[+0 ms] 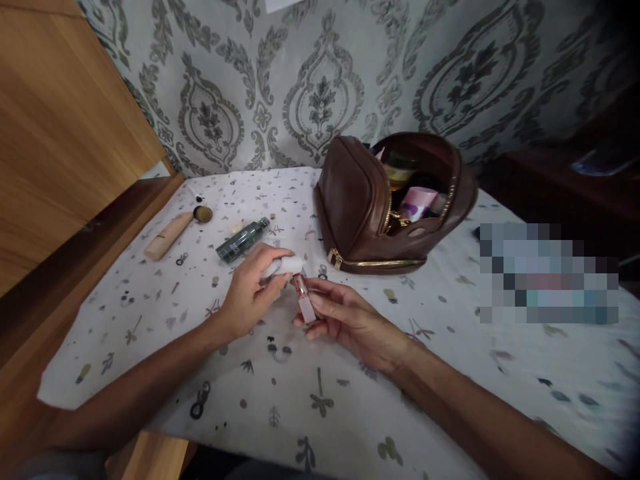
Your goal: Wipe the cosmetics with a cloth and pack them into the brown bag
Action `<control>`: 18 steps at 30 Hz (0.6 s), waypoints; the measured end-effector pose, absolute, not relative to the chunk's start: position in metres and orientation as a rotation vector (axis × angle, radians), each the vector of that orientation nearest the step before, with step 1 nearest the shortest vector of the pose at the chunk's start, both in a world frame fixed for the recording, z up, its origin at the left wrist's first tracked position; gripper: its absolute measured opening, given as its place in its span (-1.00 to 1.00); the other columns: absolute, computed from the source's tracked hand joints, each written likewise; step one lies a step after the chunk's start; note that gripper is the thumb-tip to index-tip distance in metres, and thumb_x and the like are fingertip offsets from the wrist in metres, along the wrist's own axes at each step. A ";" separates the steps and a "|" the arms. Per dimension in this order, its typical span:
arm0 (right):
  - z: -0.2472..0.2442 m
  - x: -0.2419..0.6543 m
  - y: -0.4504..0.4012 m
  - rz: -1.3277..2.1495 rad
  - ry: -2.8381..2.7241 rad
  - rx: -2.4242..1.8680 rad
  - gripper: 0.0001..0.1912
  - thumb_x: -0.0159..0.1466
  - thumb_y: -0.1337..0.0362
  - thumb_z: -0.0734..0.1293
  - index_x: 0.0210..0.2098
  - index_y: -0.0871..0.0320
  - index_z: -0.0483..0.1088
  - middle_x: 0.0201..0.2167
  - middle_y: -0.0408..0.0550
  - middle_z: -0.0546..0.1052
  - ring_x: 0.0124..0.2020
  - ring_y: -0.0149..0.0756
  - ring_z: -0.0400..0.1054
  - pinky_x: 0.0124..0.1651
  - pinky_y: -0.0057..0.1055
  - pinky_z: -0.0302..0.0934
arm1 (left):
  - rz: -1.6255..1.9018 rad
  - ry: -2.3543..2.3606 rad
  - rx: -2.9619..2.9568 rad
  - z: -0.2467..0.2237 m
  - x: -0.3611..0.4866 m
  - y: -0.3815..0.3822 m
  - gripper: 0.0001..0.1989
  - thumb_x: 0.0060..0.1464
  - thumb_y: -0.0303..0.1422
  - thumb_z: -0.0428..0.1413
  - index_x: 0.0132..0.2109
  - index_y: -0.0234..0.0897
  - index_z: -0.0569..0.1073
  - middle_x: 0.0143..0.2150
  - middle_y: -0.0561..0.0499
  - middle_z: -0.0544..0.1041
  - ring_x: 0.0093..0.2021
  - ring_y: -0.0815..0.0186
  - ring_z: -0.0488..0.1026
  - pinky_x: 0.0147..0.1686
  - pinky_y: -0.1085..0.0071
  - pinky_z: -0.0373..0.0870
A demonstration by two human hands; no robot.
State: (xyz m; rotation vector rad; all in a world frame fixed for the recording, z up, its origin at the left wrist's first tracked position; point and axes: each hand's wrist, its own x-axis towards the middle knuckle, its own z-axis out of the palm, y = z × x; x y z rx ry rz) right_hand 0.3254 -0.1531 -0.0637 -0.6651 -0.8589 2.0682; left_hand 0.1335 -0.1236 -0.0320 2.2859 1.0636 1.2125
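My left hand [253,287] is closed on a white tissue [289,265], whose end shows between thumb and fingers. My right hand [350,317] grips a small lip gloss tube [304,300] with a pale pink square cap pointing down toward me. The tube's clear upper end touches or nearly touches the tissue; I cannot tell which. Just beyond my left hand lies a dark green bottle [243,240]. Behind my right hand stands a brown cosmetic bag [357,207], unzipped, with a purple-and-white tube [419,202] and other items inside.
A makeup brush [173,235] with a beige handle lies at the left. The table is covered by a white patterned cloth [320,393]. A pixelated item [550,273] lies at the right. A wooden panel [65,100] rises on the left, and patterned wallpaper [260,80] is behind.
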 end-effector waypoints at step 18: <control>-0.057 0.327 -0.146 1.883 -0.759 -0.751 -0.64 0.03 0.14 0.58 -0.21 0.12 0.55 -0.37 -0.20 0.49 -0.41 -0.50 0.33 -0.36 -0.55 0.26 | 0.971 0.542 2.544 -0.024 0.139 -0.144 -0.71 0.30 -0.48 -0.04 0.13 -0.23 0.34 -0.02 -0.14 0.42 -0.02 0.24 0.43 -0.07 0.34 0.42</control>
